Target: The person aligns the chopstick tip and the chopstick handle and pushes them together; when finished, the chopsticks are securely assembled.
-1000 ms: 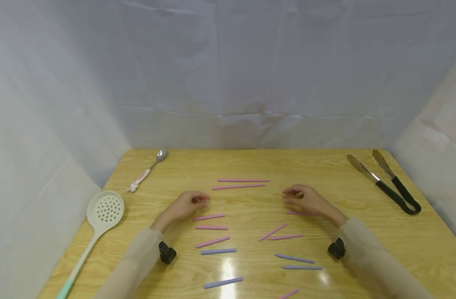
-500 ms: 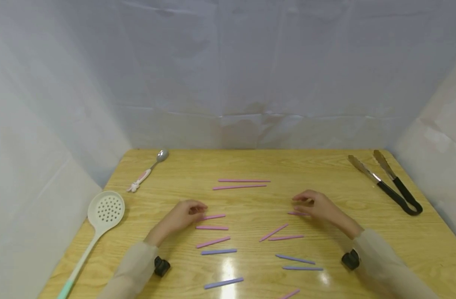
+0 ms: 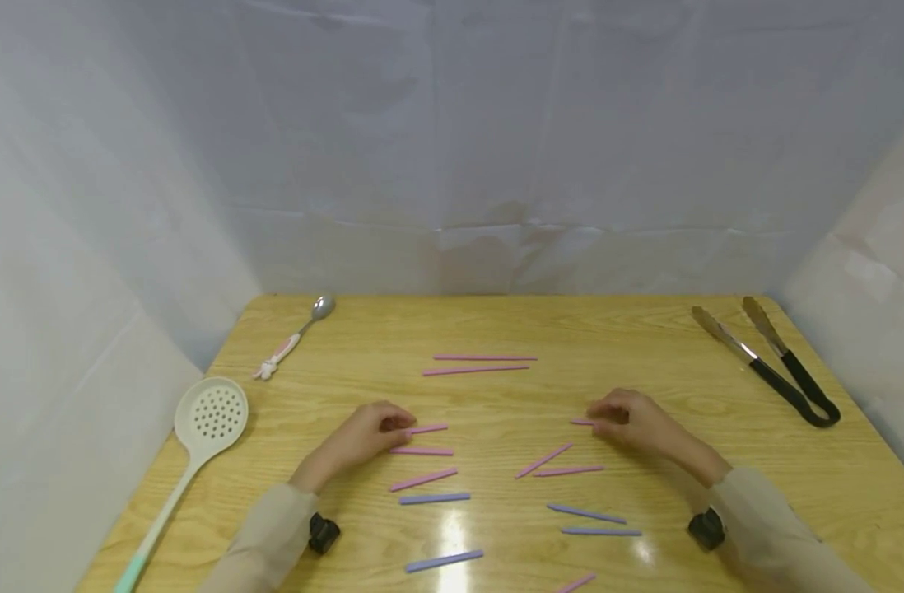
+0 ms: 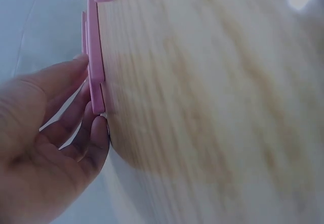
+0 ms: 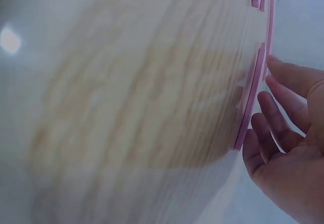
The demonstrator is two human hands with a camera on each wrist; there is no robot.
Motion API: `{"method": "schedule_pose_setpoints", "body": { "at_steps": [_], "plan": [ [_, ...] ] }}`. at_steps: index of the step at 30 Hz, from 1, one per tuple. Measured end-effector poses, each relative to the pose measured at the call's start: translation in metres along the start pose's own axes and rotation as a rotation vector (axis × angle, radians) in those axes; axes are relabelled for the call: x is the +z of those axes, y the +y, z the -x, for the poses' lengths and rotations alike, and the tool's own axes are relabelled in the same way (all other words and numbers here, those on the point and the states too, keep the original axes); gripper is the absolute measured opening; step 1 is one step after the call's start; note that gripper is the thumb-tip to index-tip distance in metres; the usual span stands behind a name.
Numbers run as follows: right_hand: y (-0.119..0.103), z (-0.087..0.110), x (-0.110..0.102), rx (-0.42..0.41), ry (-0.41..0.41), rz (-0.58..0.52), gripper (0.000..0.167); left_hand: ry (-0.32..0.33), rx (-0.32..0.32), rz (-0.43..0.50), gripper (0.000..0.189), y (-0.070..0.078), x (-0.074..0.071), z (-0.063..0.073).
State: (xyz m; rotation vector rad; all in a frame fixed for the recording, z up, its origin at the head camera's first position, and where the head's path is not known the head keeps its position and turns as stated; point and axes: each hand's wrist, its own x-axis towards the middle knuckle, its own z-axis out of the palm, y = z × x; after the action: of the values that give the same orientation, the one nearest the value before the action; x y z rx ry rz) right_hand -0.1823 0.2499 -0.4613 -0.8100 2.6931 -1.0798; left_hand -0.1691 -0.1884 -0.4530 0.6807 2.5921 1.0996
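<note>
In the head view, my left hand (image 3: pixel 374 430) is at the near end of a thin pink stick (image 3: pixel 430 428), thumb and index finger curled about its left end. The left wrist view shows the thumb tip against pink sticks (image 4: pixel 94 42), the index finger mostly hidden. My right hand (image 3: pixel 633 420) is over another pink stick (image 3: pixel 580 422), whose right part it hides. In the right wrist view, the thumb and index finger stand apart beside that stick's end. Several other pink sticks (image 3: pixel 421 451) and blue-purple sticks (image 3: pixel 433 498) lie flat between my hands.
Two longer pink sticks (image 3: pixel 485 357) lie toward the back of the wooden table (image 3: pixel 496 325). At left are a skimmer (image 3: pixel 213 416) and a spoon (image 3: pixel 292 342) with a rabbit handle. Black-handled tongs (image 3: pixel 778 371) lie at right. White sheeting (image 3: pixel 452 148) encloses the back and sides.
Both hands have come down toward the two pink sticks, the right hand also shifting rightward. The left thumb and index finger have drawn closer together at the stick's end. The sticks lie as before.
</note>
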Motion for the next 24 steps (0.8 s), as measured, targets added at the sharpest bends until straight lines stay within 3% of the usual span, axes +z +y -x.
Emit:
{"method": "schedule_pose_setpoints", "body": {
  "at_steps": [11,24],
  "plan": [
    [0.0003,-0.0020,0.0003,0.016,-0.009,0.039,0.012,-0.001,0.013,-0.068,0.014,0.0009,0.0033,-0.0033],
    [0.0004,-0.0013,0.0007,0.021,-0.030,0.033,0.010,-0.004,0.009,-0.071,0.014,0.0027,0.0023,-0.0021]
  ]
}}
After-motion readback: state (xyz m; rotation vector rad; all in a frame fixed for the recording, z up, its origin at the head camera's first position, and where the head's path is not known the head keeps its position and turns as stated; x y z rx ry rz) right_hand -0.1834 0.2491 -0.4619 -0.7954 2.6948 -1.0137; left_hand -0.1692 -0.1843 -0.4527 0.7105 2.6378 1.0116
